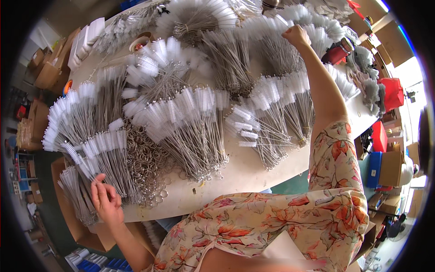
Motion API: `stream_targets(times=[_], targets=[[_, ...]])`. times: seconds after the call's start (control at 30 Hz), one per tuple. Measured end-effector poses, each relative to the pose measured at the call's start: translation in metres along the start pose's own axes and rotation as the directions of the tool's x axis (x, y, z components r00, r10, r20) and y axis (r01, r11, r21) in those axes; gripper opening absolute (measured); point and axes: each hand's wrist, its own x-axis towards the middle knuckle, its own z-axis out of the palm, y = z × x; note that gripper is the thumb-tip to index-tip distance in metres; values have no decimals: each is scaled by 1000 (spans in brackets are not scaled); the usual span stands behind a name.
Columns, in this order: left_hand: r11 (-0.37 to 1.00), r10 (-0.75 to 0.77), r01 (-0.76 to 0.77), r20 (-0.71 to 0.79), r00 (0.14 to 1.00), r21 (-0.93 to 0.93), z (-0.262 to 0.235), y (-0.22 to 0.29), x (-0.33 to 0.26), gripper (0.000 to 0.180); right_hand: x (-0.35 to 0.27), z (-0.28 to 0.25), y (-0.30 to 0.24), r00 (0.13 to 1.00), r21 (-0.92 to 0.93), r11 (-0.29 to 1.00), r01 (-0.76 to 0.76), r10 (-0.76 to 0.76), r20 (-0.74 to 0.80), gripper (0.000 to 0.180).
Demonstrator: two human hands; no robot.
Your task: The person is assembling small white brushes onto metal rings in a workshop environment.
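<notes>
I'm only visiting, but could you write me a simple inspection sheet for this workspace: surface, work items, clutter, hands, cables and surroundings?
Surface: pale table, mostly covered, with a bare strip along the near edge.
Work items: many bundles of white-bristled brushes with thin wire stems; a heap of metal rings near the left front.
Clutter: a round tan container and a dark red container among the brushes.
Left hand: fingers partly curled beside brushes; whether it grips one is unclear.
Right hand: folded closed at the far bundles; contents hidden.
Cables: nothing seen.
Surroundings: open cardboard box below the table's left; red bag and blue bin at right.
</notes>
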Motion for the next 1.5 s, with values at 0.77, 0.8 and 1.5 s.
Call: stream_targets(times=[0.77,0.8,1.5], targets=[[667,674,-732,304,673,142,145,15,-10,16,-362,-102,-198,729,963,-233,-134,-682,-64,27],[726,629,-683,324,707,80,145,7,-16,13,-368,-99,-200,737,966,-193,-171,-676,-5,26],[541,725,-816,380,575,203,81,-84,-81,20,-398,-72,-137,503,854,141,-500,-755,420,20]])
